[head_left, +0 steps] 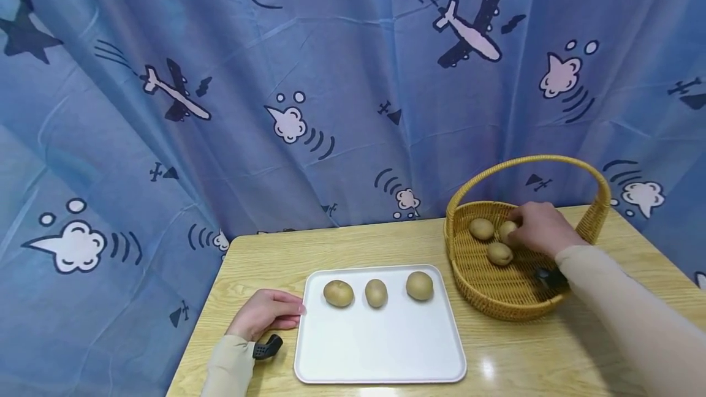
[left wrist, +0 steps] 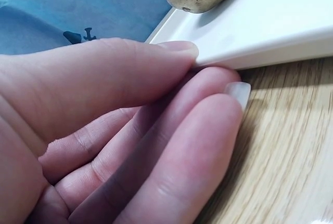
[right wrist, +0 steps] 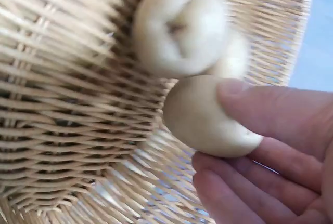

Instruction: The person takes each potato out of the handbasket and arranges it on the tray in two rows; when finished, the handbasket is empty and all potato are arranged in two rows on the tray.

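Observation:
Inside a wicker basket [head_left: 502, 310], my right hand [head_left: 543, 228] grips a potato [right wrist: 205, 117] between thumb and fingers. Two more potatoes lie close by it, one nearer the front [head_left: 499, 253] and one to the left [head_left: 482, 229]. My left hand [head_left: 267, 314] pinches the left edge of a white tray [head_left: 380, 348], thumb tip at the rim and curled fingers against its outer side. Along the tray's back half sit an oval potato [head_left: 338, 293], a narrower potato [head_left: 376, 293] and a rounder potato [head_left: 419, 285], spaced apart in a row.
The basket's tall arched handle [head_left: 529, 161] rises over my right hand. Both basket and tray stand on a wooden table [head_left: 276, 256], the basket to the tray's right. Behind the table hangs a blue curtain [head_left: 342, 189] with airplane prints.

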